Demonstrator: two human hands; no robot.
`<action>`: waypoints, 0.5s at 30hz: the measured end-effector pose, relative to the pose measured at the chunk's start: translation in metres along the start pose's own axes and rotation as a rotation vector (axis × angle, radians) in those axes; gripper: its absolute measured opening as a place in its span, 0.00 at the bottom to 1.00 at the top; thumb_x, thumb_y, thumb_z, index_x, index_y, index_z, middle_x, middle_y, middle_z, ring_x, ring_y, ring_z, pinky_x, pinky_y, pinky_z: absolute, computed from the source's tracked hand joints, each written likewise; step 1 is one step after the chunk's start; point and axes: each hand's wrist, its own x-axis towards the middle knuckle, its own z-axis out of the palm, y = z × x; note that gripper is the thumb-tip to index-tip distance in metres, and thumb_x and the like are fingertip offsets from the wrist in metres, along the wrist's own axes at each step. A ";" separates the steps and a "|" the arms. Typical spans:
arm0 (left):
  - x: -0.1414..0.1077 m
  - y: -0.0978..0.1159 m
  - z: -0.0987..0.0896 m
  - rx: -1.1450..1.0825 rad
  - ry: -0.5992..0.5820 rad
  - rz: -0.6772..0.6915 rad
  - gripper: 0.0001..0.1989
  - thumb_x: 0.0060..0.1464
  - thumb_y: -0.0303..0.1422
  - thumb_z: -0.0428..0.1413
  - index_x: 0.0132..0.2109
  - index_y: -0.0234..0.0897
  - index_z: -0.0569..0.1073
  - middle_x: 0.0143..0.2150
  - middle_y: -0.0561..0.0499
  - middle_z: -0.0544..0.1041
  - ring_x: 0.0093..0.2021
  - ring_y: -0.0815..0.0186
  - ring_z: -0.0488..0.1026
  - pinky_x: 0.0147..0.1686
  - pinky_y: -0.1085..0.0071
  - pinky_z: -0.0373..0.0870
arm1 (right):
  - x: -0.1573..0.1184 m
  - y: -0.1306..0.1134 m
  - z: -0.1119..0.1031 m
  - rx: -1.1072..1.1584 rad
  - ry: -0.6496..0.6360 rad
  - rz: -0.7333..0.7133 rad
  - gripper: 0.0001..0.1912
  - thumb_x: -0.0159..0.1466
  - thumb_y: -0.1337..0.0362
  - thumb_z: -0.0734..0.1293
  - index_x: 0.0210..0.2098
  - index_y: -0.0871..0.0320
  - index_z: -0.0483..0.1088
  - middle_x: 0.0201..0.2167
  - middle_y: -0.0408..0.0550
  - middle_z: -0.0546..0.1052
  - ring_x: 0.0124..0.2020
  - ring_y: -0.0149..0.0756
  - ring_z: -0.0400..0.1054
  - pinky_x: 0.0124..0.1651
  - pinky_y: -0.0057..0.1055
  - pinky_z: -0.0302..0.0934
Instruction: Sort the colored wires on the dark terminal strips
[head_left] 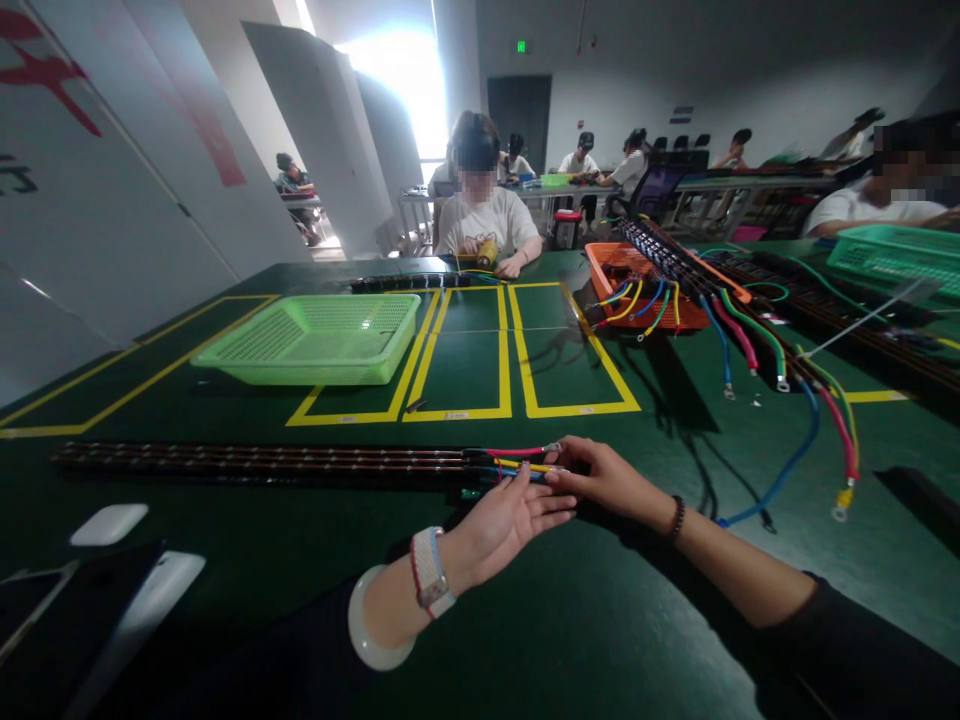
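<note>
A long dark wire harness (300,459) lies across the table in front of me. Red, yellow and blue wires come out of its right end. My right hand (600,472) is closed in a pinch at the tips of these wires, by the metal ring terminal (553,448) of the red wire (525,453). Just below, my left hand (510,525) is turned palm up with its fingers stretched out. Its thumb touches the yellow and blue wires (536,467), and its fingertips lie close under my right hand.
A green basket (307,365) stands at the back left, an orange basket (649,315) at the back right. Bundled harnesses with coloured wires (750,340) cover the right side. A white case (110,523) lies at the left. Across the table sits a person (487,215).
</note>
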 end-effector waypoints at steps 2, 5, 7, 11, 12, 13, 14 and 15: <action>-0.001 0.001 0.002 0.021 0.027 -0.002 0.19 0.62 0.38 0.45 0.50 0.23 0.66 0.49 0.31 0.71 0.50 0.57 0.72 0.57 0.57 0.62 | 0.002 0.004 0.001 0.015 0.026 0.016 0.18 0.63 0.51 0.63 0.36 0.62 0.69 0.32 0.47 0.73 0.31 0.30 0.65 0.33 0.25 0.58; -0.003 0.001 0.003 0.035 0.051 0.009 0.20 0.62 0.38 0.45 0.49 0.23 0.65 0.49 0.29 0.71 0.49 0.55 0.72 0.57 0.56 0.63 | 0.005 0.010 0.002 0.022 0.058 -0.003 0.16 0.64 0.53 0.63 0.34 0.62 0.69 0.33 0.47 0.73 0.34 0.30 0.67 0.36 0.25 0.59; -0.003 0.001 0.003 0.028 0.048 0.030 0.20 0.62 0.39 0.45 0.50 0.23 0.65 0.49 0.29 0.71 0.49 0.55 0.72 0.56 0.56 0.63 | 0.007 0.012 0.003 0.034 0.066 -0.031 0.15 0.64 0.55 0.63 0.38 0.62 0.70 0.35 0.47 0.73 0.35 0.30 0.67 0.37 0.26 0.60; -0.002 -0.002 0.002 0.052 0.058 0.081 0.19 0.61 0.39 0.46 0.46 0.23 0.67 0.47 0.30 0.72 0.47 0.56 0.74 0.55 0.58 0.65 | 0.014 0.012 0.003 0.002 0.128 -0.057 0.17 0.64 0.56 0.63 0.48 0.61 0.68 0.32 0.46 0.72 0.30 0.29 0.65 0.32 0.24 0.58; -0.002 -0.003 0.002 0.062 0.066 0.084 0.19 0.61 0.40 0.46 0.45 0.23 0.67 0.46 0.30 0.73 0.46 0.56 0.74 0.54 0.58 0.65 | 0.016 0.012 0.002 -0.011 0.145 -0.064 0.18 0.64 0.56 0.63 0.50 0.60 0.68 0.32 0.46 0.72 0.29 0.28 0.64 0.32 0.24 0.58; -0.001 -0.003 0.002 0.069 0.073 0.083 0.19 0.61 0.40 0.46 0.44 0.24 0.68 0.45 0.31 0.74 0.45 0.57 0.74 0.53 0.58 0.66 | 0.018 0.011 0.002 -0.021 0.163 -0.074 0.19 0.64 0.57 0.63 0.51 0.59 0.68 0.31 0.45 0.72 0.29 0.28 0.64 0.32 0.24 0.58; -0.001 -0.004 0.002 0.071 0.076 0.077 0.19 0.62 0.40 0.45 0.43 0.24 0.68 0.44 0.32 0.74 0.44 0.58 0.75 0.53 0.59 0.67 | 0.020 0.011 0.002 -0.029 0.183 -0.084 0.19 0.65 0.57 0.63 0.51 0.59 0.68 0.31 0.45 0.72 0.30 0.28 0.64 0.32 0.24 0.58; 0.000 -0.004 0.002 0.069 0.076 0.073 0.19 0.62 0.40 0.45 0.43 0.25 0.68 0.44 0.32 0.74 0.43 0.58 0.75 0.52 0.59 0.67 | 0.022 0.010 0.001 -0.038 0.202 -0.090 0.18 0.65 0.57 0.62 0.52 0.59 0.68 0.31 0.45 0.72 0.30 0.28 0.63 0.32 0.24 0.57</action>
